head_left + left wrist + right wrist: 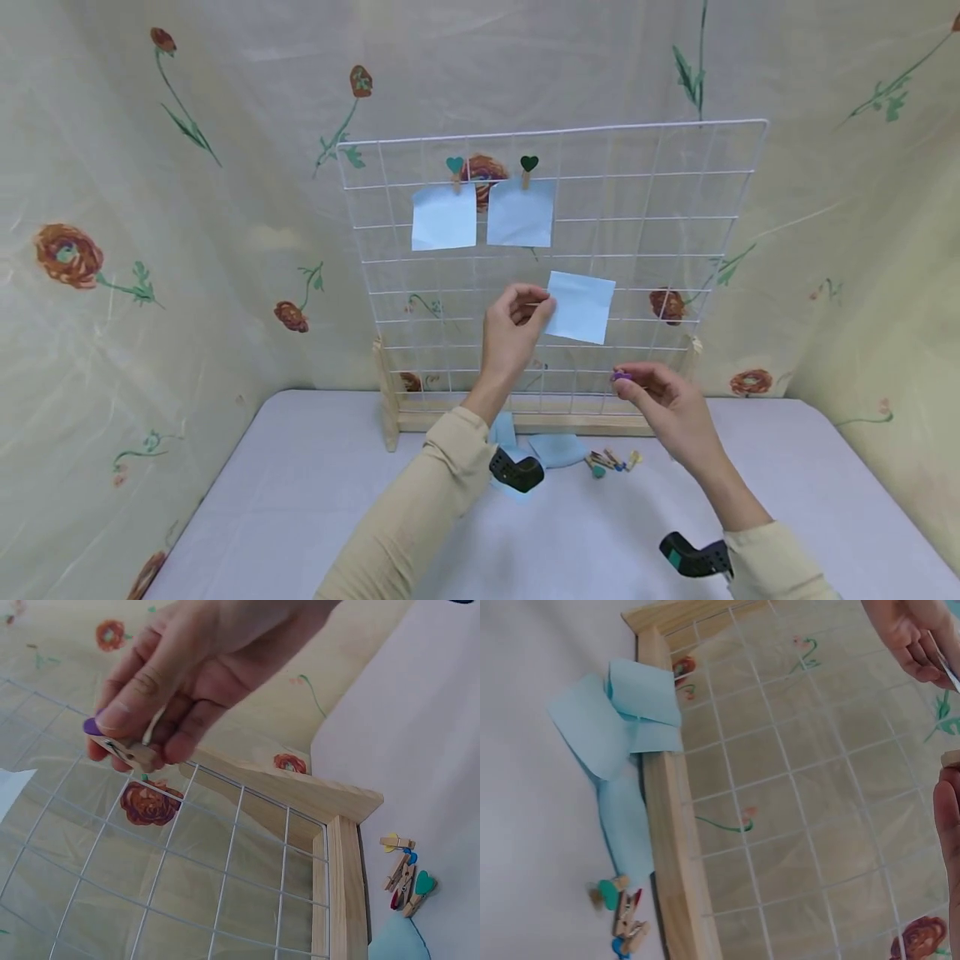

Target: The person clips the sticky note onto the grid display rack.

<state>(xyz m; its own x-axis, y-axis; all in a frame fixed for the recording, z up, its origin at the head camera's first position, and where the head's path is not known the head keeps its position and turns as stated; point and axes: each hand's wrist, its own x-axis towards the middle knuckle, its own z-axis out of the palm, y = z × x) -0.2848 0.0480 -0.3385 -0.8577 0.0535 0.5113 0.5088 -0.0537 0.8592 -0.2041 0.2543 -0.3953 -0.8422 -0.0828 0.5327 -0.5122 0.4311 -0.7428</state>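
Observation:
My left hand (513, 329) pinches a light blue square of paper (581, 307) by its left edge, in front of the white wire grid (637, 237). Lower and to the right, my right hand (667, 408) holds a small wooden clothespin with a purple top (621, 376). The left wrist view shows this clothespin (124, 746) closely, between the right thumb and fingers. Two more blue squares (444, 218) (521, 215) hang high on the grid under a teal heart clothespin (455, 167) and a dark green heart clothespin (528, 167).
A wooden base (525, 421) holds the grid upright on a white-covered table (300, 500). Before it lie loose blue papers (557, 450) and several clothespins with coloured tops (611, 460). Flowered cloth (247, 208) hangs behind and at the sides.

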